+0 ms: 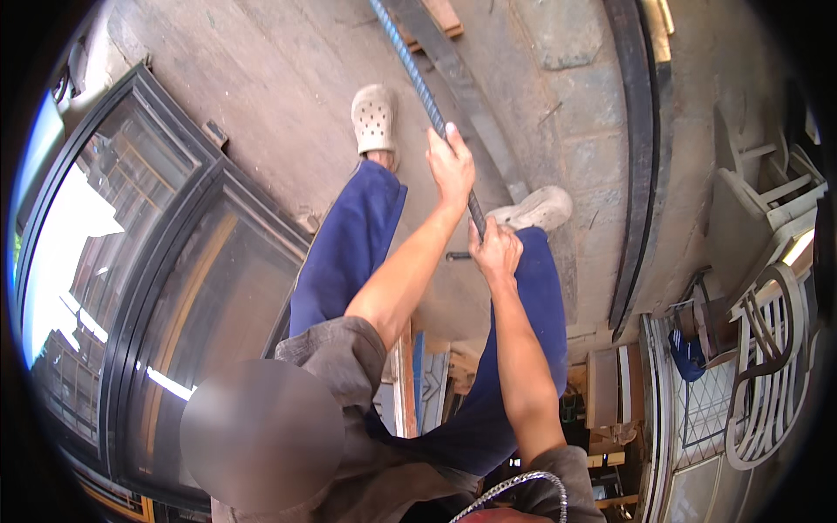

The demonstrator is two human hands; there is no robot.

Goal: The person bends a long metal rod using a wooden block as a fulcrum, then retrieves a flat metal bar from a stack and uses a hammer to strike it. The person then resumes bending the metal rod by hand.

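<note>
A long ribbed steel rebar [418, 83] runs slantwise from the top edge down between my legs. My left hand [451, 167] is wrapped round it partway along, the thumb lying up the bar. Lower down, my right hand [497, 251] grips the same rebar close to my right shin. A short dark rod end [458, 256] sticks out just left of my right hand; whether it joins the rebar is hidden by the fingers. Both arms reach forward, and the bar's far end lies outside the picture.
Dark-framed glass panels [187, 288] stand along the left. A flat metal bar [466, 96] lies on the concrete floor beside the rebar. Long dark curved strips [641, 174] lie farther right. At the far right are a pale slatted chair [767, 375] and other furniture. My pale clogs [375, 118] rest on the floor.
</note>
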